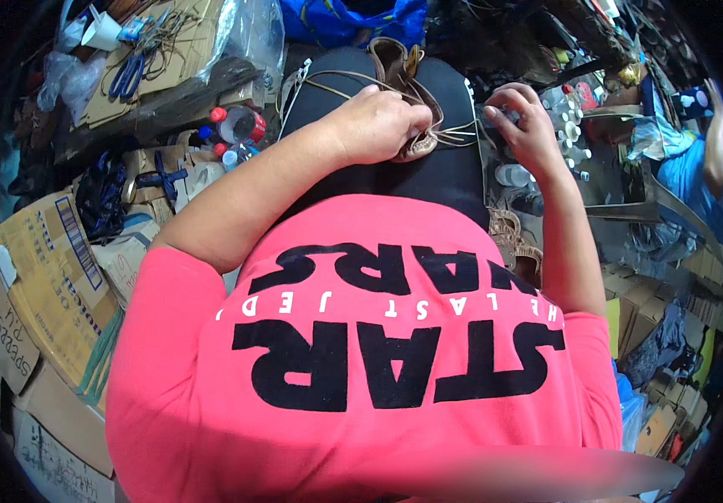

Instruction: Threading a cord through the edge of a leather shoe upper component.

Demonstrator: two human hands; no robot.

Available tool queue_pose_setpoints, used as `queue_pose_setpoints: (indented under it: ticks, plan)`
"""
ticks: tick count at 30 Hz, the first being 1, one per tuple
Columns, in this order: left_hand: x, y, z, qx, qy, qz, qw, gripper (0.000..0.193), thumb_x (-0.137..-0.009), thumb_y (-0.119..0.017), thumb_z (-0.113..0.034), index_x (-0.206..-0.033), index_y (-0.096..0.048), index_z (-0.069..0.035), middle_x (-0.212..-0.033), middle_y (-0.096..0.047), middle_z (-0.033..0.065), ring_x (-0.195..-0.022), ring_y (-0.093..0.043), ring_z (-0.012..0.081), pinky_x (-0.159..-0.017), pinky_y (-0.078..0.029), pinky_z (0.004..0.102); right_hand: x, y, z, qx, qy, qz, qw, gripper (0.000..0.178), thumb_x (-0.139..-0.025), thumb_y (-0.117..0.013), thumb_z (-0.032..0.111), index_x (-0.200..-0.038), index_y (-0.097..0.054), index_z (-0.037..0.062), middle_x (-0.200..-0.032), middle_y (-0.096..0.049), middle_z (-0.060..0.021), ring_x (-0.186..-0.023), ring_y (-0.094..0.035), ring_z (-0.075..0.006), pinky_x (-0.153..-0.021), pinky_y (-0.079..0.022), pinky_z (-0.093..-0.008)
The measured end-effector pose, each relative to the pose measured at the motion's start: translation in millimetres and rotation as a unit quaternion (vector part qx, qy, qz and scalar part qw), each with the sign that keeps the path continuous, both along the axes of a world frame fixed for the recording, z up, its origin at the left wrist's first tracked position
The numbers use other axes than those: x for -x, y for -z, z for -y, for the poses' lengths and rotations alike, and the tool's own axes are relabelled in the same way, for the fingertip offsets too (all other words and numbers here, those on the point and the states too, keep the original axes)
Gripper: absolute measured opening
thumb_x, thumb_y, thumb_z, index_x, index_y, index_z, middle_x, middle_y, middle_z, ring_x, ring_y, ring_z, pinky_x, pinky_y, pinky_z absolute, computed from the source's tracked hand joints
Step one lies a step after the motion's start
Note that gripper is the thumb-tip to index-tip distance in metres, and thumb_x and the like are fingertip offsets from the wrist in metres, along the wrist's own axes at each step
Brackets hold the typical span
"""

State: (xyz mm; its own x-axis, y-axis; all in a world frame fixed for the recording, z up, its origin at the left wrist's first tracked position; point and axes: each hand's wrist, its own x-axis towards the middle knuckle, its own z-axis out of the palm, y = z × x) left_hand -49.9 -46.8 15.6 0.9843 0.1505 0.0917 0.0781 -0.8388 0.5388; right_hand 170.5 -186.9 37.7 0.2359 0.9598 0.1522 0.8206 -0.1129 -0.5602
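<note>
A brown leather shoe, a moccasin type, lies over my dark-trousered lap, its toe toward me. My left hand is closed on its near part, fingers curled over the edge and hiding some of it. Thin tan cord loops out to the left of the shoe, and more strands spread out at its right side. My right hand is raised to the right, apart from the shoe. Its thumb and fingers are bent together in a pinch; what they hold is too small to make out.
More brown shoes lie beside my right hip. Plastic bottles stand at the left, with clear bottles at the right. Blue-handled scissors rest on cardboard. Boxes fill the near left. Another person's arm shows far right.
</note>
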Motion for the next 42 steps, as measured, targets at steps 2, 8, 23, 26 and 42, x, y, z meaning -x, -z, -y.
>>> queue_pose_setpoints:
  ticks: [2, 8, 23, 26, 42]
  plan:
    - [2.4, -0.7, 3.2, -0.007, -0.005, -0.009, 1.000, 0.010, -0.087, -0.054, -0.017, -0.092, -0.059, -0.010, -0.079, -0.063, 0.0109, -0.083, -0.061, 0.0312, -0.074, -0.044, 0.0446, 18.0, -18.4, -3.4, 0.067, -0.113, 0.061, 0.989, 0.012, -0.082, -0.065, 0.019, -0.086, -0.064, 0.0082, -0.087, -0.063, -0.0085, -0.092, -0.060, -0.0283, -0.079, -0.045, -0.0400]
    - [10.4, -5.9, -6.9, -0.063, 0.024, 0.013, 0.998, 0.008, -0.086, -0.053, -0.016, -0.092, -0.058, -0.013, -0.076, -0.060, 0.0094, -0.081, -0.060, 0.0284, -0.074, -0.042, 0.0414, 44.0, -11.1, -12.8, 0.091, -0.212, 0.174, 0.957, 0.007, -0.082, -0.055, 0.012, -0.089, -0.057, 0.0107, -0.081, -0.063, -0.0069, -0.086, -0.060, -0.0269, -0.081, -0.040, -0.0396]
    - [31.5, -91.8, -3.7, 0.633, 0.047, 0.277, 0.721, 0.022, -0.095, -0.054, -0.024, -0.090, -0.058, -0.003, -0.084, -0.063, 0.0100, -0.082, -0.063, 0.0196, -0.071, -0.051, 0.0292, 36.0, -22.1, -10.8, -0.154, -0.090, -0.787, 0.591, 0.020, -0.095, -0.053, 0.028, -0.094, -0.057, 0.0079, -0.086, -0.057, -0.0047, -0.084, -0.054, -0.0161, -0.084, -0.044, -0.0337]
    - [48.3, -98.1, 6.0, 0.614, 0.129, 0.000, 0.778, 0.026, -0.097, -0.050, -0.028, -0.092, -0.057, -0.003, -0.083, -0.063, 0.0079, -0.073, -0.061, 0.0185, -0.059, -0.050, 0.0296, 31.2, -24.7, -3.6, -0.012, -0.260, -0.647, 0.717, 0.022, -0.090, -0.061, 0.027, -0.083, -0.055, 0.0062, -0.079, -0.054, -0.0036, -0.074, -0.052, -0.0135, -0.070, -0.040, -0.0244]
    - [232.4, -104.9, -191.3, -0.282, -0.449, -0.081, 0.844, 0.033, -0.082, -0.064, -0.025, -0.111, -0.066, -0.008, -0.103, -0.066, 0.0152, -0.094, -0.064, 0.0271, -0.083, -0.049, 0.0366, -180.0, 55.4, 260.5, 0.355, 0.277, 0.073, 0.890, 0.022, -0.076, -0.070, 0.015, -0.097, -0.070, 0.0073, -0.094, -0.068, -0.0118, -0.085, -0.065, -0.0196, -0.076, -0.050, -0.0325]
